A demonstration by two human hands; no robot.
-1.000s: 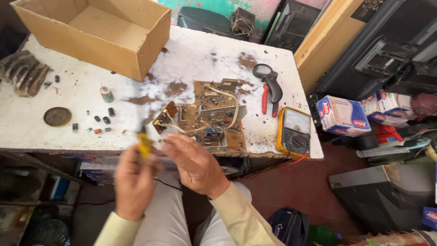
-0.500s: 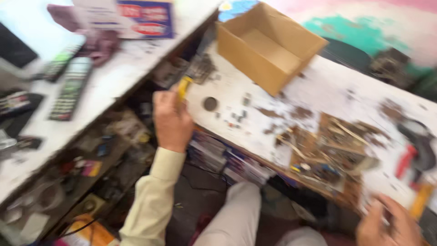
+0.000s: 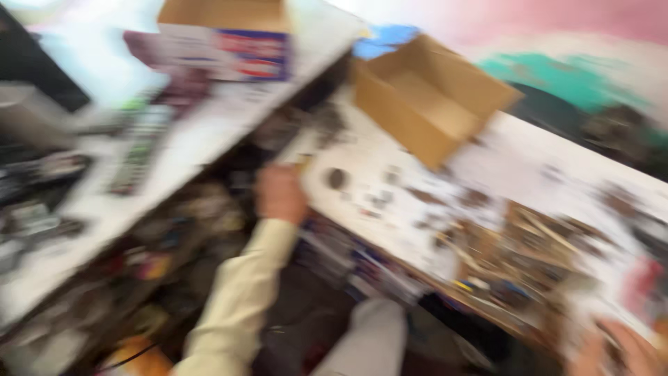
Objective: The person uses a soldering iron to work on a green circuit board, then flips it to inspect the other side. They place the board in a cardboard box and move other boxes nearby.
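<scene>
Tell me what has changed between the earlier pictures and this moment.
The hands have parted: the left hand has reached out to the table's left edge, and the right hand has moved to the lower right. The cardboard box and circuit board stayed in place.

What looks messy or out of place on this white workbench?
Small dark loose parts lie scattered on the stained white workbench, and the open brown cardboard box sits askew near its edge. Heavy blur hides finer detail.
</scene>
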